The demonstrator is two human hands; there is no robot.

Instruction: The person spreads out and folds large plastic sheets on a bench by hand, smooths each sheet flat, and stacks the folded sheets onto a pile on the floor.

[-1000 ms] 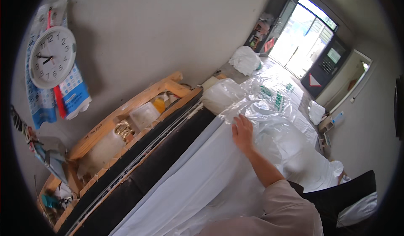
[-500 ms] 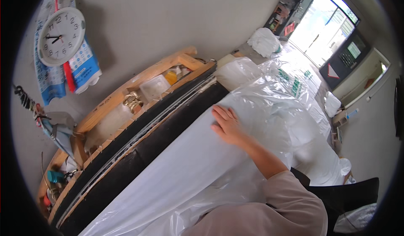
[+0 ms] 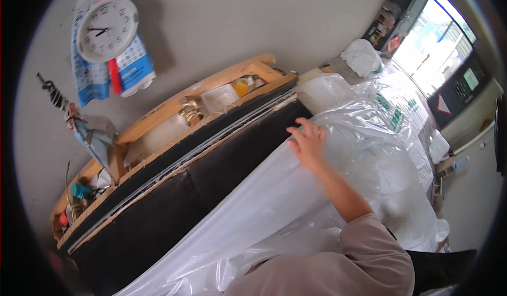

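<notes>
Right hand [image 3: 309,142]: is standing out from a beige sleeve [image 3: 375,243], near the border where white plastic is giving way to black; its fingers are spreading apart and curling (whether they are touching anything cannot be told)

Sheet [image 3: 253,211]: white plastic, is lying below the hand and forearm, its long edge running slantwise along a black panel [image 3: 200,190], its surface creasing and shining toward the lower edge of view

Frame [image 3: 211,88]: wooden, is running beside the panel on the wall side, and is holding a pale tub [image 3: 219,98], a yellow object [image 3: 241,88] and a gold bundle [image 3: 189,111]

Clock [image 3: 108,29]: round, white-rimmed, is hanging over a blue-and-white bag [image 3: 138,66]

Door [image 3: 458,95]: dark, is standing beside a bright opening at upper right
</notes>
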